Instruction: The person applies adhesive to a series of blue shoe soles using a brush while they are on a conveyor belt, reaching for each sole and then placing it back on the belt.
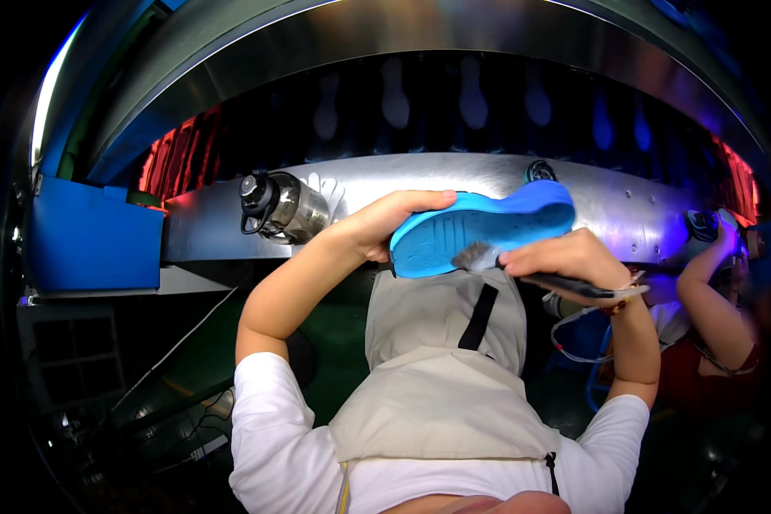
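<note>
A bright blue shoe sole (pixel 480 224) is held up in front of me, its ridged inner face turned toward me. My left hand (pixel 398 221) grips it at its left end, thumb along the upper rim. In my right hand (pixel 565 264) is a brush with a dark handle, and its greyish bristles (pixel 471 257) are at the lower edge of the sole. Whether the bristles touch the sole I cannot tell. Part of the brush handle is hidden by my right fingers.
Beyond the metal ledge (pixel 206 224), pale sole shapes (pixel 473 94) stand in a row in a dark channel. On the ledge are a clear bottle with a black lid (pixel 295 208), a white glove (pixel 327 190) and a small dark round object (pixel 540 171). A co-worker's arm (pixel 702 291) is at the right.
</note>
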Tool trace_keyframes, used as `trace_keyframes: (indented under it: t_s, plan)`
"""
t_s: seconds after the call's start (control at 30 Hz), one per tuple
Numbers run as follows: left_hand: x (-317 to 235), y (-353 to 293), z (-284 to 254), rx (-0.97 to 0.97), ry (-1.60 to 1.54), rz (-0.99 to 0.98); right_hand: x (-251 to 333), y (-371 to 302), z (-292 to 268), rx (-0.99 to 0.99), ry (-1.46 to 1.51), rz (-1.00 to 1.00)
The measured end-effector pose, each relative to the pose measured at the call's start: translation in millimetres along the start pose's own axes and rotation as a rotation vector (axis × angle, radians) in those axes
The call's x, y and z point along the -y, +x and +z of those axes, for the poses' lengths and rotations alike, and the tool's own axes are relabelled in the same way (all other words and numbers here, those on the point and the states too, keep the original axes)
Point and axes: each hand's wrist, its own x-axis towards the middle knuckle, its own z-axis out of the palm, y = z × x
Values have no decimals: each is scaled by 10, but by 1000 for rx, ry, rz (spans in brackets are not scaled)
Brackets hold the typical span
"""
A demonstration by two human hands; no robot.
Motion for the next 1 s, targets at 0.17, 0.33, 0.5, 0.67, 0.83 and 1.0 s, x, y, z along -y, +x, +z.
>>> trace_keyframes:
  t_s: [0.17,0.33,0.5,0.67,0.83,1.0]
  plan:
    - [75,-28,-141,-67,35,31,33,1,-108,195,-136,-7]
    - [57,-63,-122,-7,134,39,-173,-59,-100,96,-17,106]
    - [165,22,-229,8,-38,138,-191,-69,-24,-3,336,181]
    - [330,352,-135,153,-362,233,-236,157,434,-291,841,478]
    - [492,450,-192,64,-396,308,-446,173,655,-448,497,330]
    - [564,538,-211,41,-479,405,-411,184,794,-611,566,304]
